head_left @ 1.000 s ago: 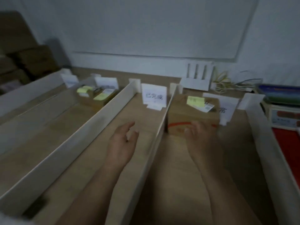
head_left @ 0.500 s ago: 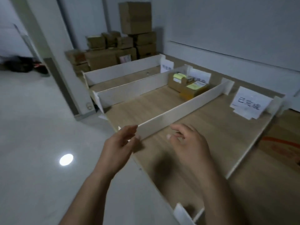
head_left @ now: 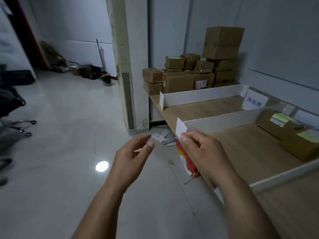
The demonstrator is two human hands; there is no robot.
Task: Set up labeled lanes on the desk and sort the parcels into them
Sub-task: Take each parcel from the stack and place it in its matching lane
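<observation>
While the left hand [head_left: 133,157] and right hand [head_left: 200,152] hover empty, fingers loosely curled, the stacked parcels [head_left: 189,78] lie ahead, nearer the right.

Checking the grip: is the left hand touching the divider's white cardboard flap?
Apart: head view shows floor between the left hand and the white cardboard flap.
</observation>
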